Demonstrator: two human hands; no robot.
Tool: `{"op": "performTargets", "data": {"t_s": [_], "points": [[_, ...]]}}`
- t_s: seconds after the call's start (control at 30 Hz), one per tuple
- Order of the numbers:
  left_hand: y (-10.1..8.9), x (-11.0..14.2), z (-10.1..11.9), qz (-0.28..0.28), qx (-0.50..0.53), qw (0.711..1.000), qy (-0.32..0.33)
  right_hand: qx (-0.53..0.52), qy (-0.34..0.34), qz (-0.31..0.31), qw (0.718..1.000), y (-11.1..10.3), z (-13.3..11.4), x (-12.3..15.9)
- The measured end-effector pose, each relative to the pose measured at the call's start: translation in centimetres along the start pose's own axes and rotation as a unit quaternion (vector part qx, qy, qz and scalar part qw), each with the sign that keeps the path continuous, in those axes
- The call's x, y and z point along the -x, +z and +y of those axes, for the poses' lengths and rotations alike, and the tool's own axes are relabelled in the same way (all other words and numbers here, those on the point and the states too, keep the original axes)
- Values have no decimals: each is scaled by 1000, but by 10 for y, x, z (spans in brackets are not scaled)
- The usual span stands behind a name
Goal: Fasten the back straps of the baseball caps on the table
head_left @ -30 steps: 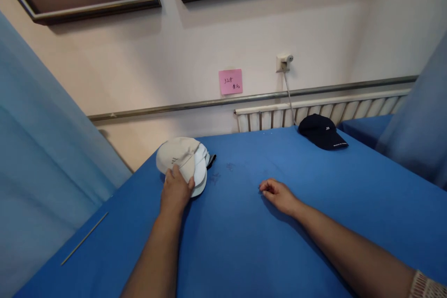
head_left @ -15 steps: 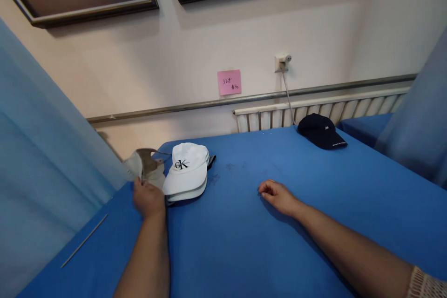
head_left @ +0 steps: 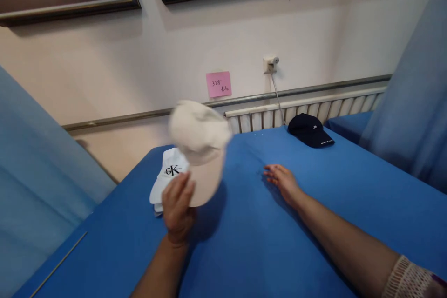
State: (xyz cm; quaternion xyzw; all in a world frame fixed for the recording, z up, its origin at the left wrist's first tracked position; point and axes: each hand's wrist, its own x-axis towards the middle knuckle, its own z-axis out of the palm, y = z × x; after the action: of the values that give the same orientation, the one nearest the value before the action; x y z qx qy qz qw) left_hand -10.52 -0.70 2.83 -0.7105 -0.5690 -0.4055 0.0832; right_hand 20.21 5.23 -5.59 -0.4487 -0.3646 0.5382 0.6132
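Note:
My left hand grips a beige baseball cap by the side of its brim and holds it up above the table, its crown blurred by motion. Behind and to the left, partly covered by that cap and my hand, a white cap with black letters lies stacked on at least one more pale cap. My right hand is low over the blue cloth, fingers loosely spread with nothing in them. Farther back on the right rests a navy cap, apart from both hands.
A blue cloth covers the table. A thin stick lies along its left edge. Blue curtains hang on both sides. Behind the table are a radiator, a metal rail and a socket with a plugged-in cord.
My left hand first pulled the beige cap off the pile to the left, uncovering the white cap, then swung it up and right. My right hand's fingers have uncurled. The view has shifted slightly.

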Motion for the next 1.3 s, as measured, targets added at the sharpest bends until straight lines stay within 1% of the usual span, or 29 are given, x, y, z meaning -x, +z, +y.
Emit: {"op": "performTargets", "data": {"t_s": [0.03,0.07,0.1,0.13,0.2,0.27,0.3,0.37,0.43,0.47,0.53,0.6,0.63,0.7,0.73,0.8,0.87,0.9,0.97,1.03,1.13,1.17,1.23,1.3], "points": [[8,3,5,-28,10,997,70,-53,11,33,998,-9,-8,-6],[15,5,9,-48,21,989,138,-92,28,52,994,-19,-16,-12],[21,5,14,-60,28,979,191,-120,49,64,990,-29,-24,-17],[27,5,17,-80,33,969,230,-140,63,73,985,-39,-30,-21],[36,2,23,-121,27,955,271,-170,97,79,978,-53,-39,-27],[43,-2,24,-157,9,946,283,-177,111,66,976,-60,-41,-30],[46,-5,23,-167,-4,946,279,-155,102,63,981,-60,-41,-31],[53,-11,16,-167,-42,954,247,-62,67,69,993,-58,-37,-31],[61,-18,7,-160,-93,965,183,44,42,77,995,-55,-32,-31],[65,-21,2,-167,-115,968,144,83,39,77,993,-53,-29,-31],[69,-26,-6,-199,-136,968,65,131,46,70,988,-52,-24,-32],[67,-27,-7,-218,-127,968,-3,178,38,65,981,-52,-22,-35],[64,-25,-3,-219,-111,969,-29,199,26,65,978,-53,-21,-36],[55,-15,11,-218,-55,972,-68,236,-6,61,970,-54,-21,-39],[52,-8,21,-239,-14,967,-86,251,-23,56,966,-54,-21,-41],[48,6,41,-301,40,947,-104,279,-50,32,959,-54,-20,-43],[52,16,57,-342,85,930,-102,304,-59,-11,951,-53,-17,-44],[58,17,61,-340,97,930,-101,315,-57,-34,947,-52,-15,-45],[73,11,61,-306,87,944,-83,338,-47,-66,938,-52,-13,-45],[92,-3,53,-280,60,956,-60,359,-37,-78,929,-53,-13,-46],[124,-31,38,-269,44,962,-32,392,-28,-96,915,-55,-18,-43],[134,-40,35,-265,44,963,-33,402,-22,-107,909,-55,-20,-41],[152,-57,31,-248,38,966,-61,425,-7,-135,895,-54,-26,-36],[164,-70,31,-229,32,970,-81,452,3,-153,879,-53,-30,-31]]}}
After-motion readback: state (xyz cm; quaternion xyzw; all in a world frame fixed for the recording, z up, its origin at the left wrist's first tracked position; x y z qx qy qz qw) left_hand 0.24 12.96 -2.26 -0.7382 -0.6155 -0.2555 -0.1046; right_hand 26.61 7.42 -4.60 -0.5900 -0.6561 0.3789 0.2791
